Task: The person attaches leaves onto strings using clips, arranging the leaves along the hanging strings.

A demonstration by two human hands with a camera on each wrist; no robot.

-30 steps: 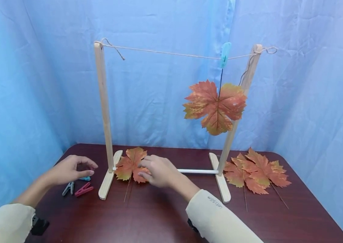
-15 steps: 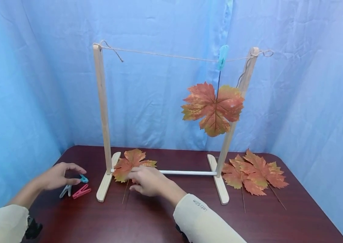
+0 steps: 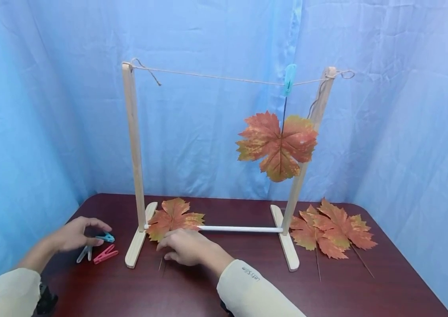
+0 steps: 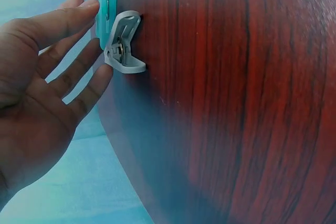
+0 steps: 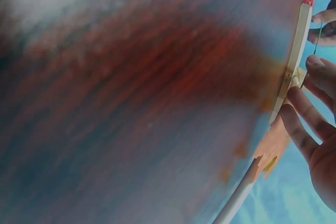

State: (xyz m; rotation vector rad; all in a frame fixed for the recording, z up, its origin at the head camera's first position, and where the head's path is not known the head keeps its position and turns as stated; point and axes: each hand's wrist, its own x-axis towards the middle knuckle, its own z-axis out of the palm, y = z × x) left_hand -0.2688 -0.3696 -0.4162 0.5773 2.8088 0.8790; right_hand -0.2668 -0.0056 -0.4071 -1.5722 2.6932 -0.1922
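Observation:
My left hand is at a light-blue clothespin, thumb and fingers spread on either side of it. In the left wrist view the thumb tip reaches the top of this blue clothespin. A grey clothespin lies beside it, near the fingertips, and a pink clothespin sits to the right. My right hand hovers low over the stem of an orange artificial leaf, with thumb and forefinger apart around the stem. That leaf lies over the stand's white bar, by its left foot.
A wooden stand carries a string between two posts. From it a leaf hangs by a blue clothespin, near the right post. Two overlapping leaves lie on the table at right. Blue curtains surround it.
My right hand has moved down and left from the leaf's blade to its stem. The left hand has lowered to the blue clothespin. The head view has tilted slightly upward.

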